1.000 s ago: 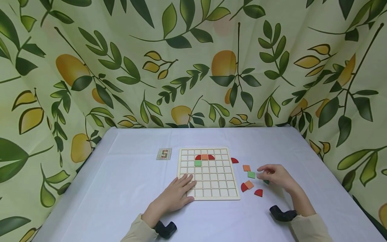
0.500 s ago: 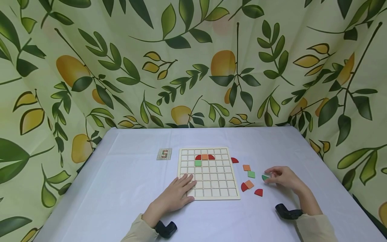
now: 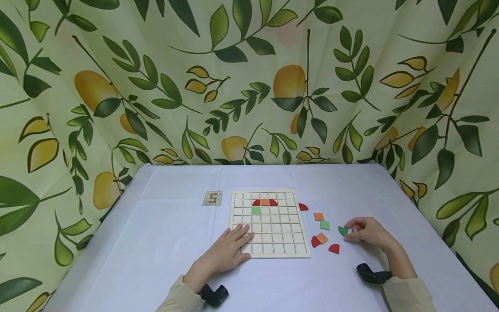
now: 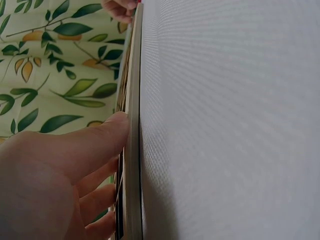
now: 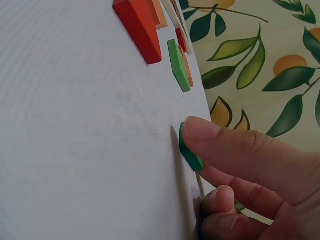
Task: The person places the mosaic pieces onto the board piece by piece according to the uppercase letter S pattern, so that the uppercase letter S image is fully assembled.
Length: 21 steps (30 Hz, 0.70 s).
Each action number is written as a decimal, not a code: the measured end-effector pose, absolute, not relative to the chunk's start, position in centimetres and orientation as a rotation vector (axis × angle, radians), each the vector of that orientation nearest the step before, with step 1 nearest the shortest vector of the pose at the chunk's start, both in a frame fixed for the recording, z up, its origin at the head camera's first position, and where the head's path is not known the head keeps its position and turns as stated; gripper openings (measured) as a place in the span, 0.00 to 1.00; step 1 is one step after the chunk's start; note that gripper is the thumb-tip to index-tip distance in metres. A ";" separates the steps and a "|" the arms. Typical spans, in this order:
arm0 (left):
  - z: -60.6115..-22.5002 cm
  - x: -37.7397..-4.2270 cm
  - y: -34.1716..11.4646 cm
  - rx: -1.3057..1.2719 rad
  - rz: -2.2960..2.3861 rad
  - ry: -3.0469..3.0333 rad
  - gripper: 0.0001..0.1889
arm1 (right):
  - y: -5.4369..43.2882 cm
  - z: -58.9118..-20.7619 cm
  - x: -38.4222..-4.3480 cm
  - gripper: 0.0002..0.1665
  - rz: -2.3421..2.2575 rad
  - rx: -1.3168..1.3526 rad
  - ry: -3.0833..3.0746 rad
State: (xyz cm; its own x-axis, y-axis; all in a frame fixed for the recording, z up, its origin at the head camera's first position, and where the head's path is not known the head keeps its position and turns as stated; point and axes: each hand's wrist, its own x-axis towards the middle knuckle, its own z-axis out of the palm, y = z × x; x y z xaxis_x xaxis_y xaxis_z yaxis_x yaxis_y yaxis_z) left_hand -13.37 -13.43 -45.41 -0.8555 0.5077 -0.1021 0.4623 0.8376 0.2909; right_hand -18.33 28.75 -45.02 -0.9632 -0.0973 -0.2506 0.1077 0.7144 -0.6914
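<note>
A pale grid board (image 3: 273, 234) lies on the white table. Two red quarter-circle tiles with an orange square tile (image 3: 264, 202) between them form a row on it, and a light green square tile (image 3: 255, 210) sits below. My left hand (image 3: 228, 249) rests with spread fingers on the board's near left corner; the thumb lies along the edge in the left wrist view. To the right of the board, my right hand (image 3: 366, 232) pinches a dark green quarter-circle tile (image 3: 343, 231) between thumb and fingers, low over the table. Its far side is hidden by the thumb in the right wrist view.
Between board and right hand lie loose tiles: a light green square (image 3: 325, 225), orange squares (image 3: 319, 216) and red quarter-circles (image 3: 334, 248). One orange square overlaps a red piece. A small pattern card (image 3: 212, 198) lies left of the board. A leaf-print curtain (image 3: 249, 86) hangs behind.
My right hand has drawn back to the right, away from the light green square, and the dark green tile now shows more fully at its fingertips. The left hand has stayed put.
</note>
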 end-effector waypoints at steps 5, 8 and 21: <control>-45.3 -13.4 -13.4 0.751 0.389 2.836 0.30 | 28.8 -45.2 -18.3 0.21 -1.111 0.030 2.647; -45.3 -13.4 -13.4 0.747 0.387 2.839 0.31 | 28.8 -45.2 -18.4 0.21 -1.115 0.038 2.651; -45.5 -13.4 -13.4 0.736 0.406 2.837 0.31 | 28.8 -45.2 -18.4 0.22 -1.126 0.075 2.659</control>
State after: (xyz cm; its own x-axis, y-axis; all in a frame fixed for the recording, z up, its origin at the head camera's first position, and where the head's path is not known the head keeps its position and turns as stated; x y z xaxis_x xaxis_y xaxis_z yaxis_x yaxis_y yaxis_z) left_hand -13.43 -13.37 -45.47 -0.8605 0.4982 -0.1065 0.4482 0.8398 0.3064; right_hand -18.36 28.84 -45.19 -0.9669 -0.0506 -0.2501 0.1444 0.6994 -0.7000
